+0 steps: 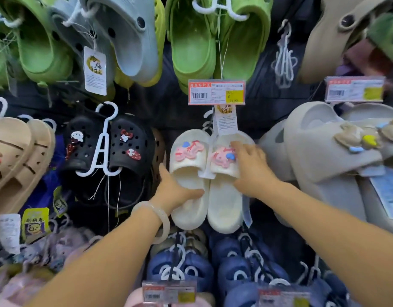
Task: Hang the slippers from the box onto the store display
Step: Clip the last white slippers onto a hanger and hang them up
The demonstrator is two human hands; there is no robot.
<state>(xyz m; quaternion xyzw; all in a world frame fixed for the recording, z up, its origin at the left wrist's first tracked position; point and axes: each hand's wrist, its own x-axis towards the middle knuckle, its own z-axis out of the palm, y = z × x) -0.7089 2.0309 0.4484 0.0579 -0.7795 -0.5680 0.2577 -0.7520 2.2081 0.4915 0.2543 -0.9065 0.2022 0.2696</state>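
A pair of cream slippers (222, 200) with pink decorations hangs on a white hanger at the middle of the store display, under a price label (216, 92) and a paper tag (226, 119). My left hand (175, 189) grips the left slipper's outer edge, thumb across its footbed. My right hand (252, 167) lies on the right slipper's strap and outer side, fingers spread and fairly straight. The box is out of view.
Black clogs on a white hanger (102, 149) hang just left. Grey slides (328, 158) hang close on the right. Green and grey clogs (191, 45) fill the row above, navy slippers (213, 269) the row below. An empty white hanger (284, 56) hangs upper right.
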